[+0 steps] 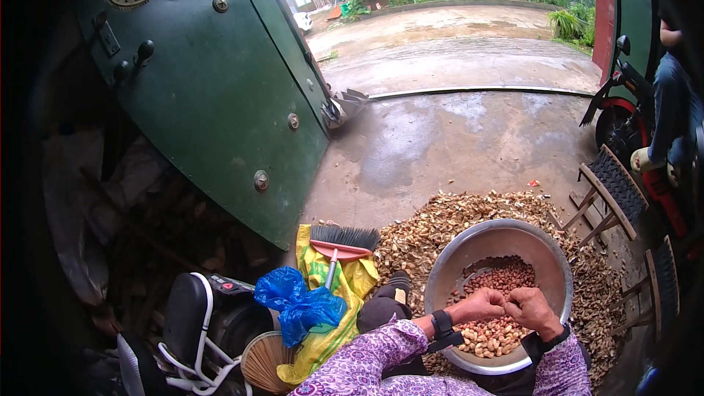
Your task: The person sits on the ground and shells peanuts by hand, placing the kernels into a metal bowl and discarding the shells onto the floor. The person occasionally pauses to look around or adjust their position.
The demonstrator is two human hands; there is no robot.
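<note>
A wide metal basin [444, 264] stands in front of me at the lower right. Reddish shelled peanuts [506, 276] lie toward its far side, and pale peanuts in their shells [490, 339] are heaped at its near side. Above these, my left hand [478, 306] and my right hand [533, 309] meet fingertip to fingertip. Both are closed in a pinch; whatever is between the fingers is too small and hidden to make out. Dark bands circle both wrists below patterned purple sleeves.
Broken peanut shells [411, 238] spread around the basin. Left of it lie a yellow sack [312, 253], a brush with a pink head [341, 249] and a blue plastic bag [301, 301]. Low woven stools [612, 183] stand at right, near a seated person's leg [671, 103]. A green door [213, 88] hangs open.
</note>
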